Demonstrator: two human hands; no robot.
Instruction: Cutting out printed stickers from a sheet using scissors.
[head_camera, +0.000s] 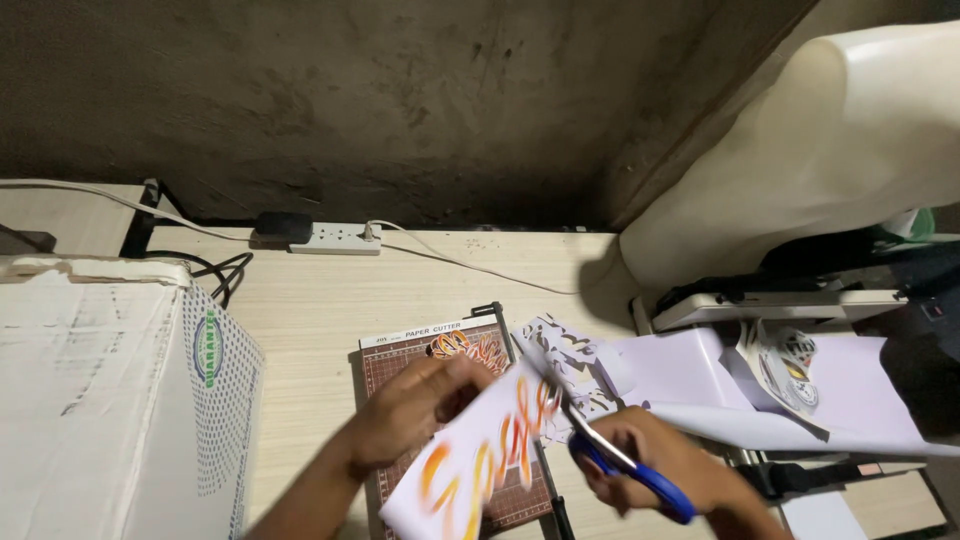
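Across the whole lower half of our view runs the pale wood counter (330, 300), with a dark rough wall behind it. At nine o'clock we see a big white cardboard box (110, 400), and at two o'clock a cream-coloured padded shape (830, 140) leaning over a metal-framed press (780, 305). White sheets (760, 390) spread out from beneath it at about four o'clock, one carrying small printed emblems.

Near six o'clock lies a paper cutter (400, 365) with a brown gridded board, partly covered by what we hold. At twelve o'clock from it, against the wall, sits a white power strip (335, 238) with a black plug and cables.

Our left hand (415, 405) is curled, fingers pinching the upper edge of a white printed sheet (475, 470) with orange and red flame lettering, which slants up off the cutter. Our right hand (655, 470), at five o'clock, is wrapped through the blue handles of a pair of scissors (600, 445), whose blades meet the sheet's right edge; how far the blades gape we cannot tell through the blur.
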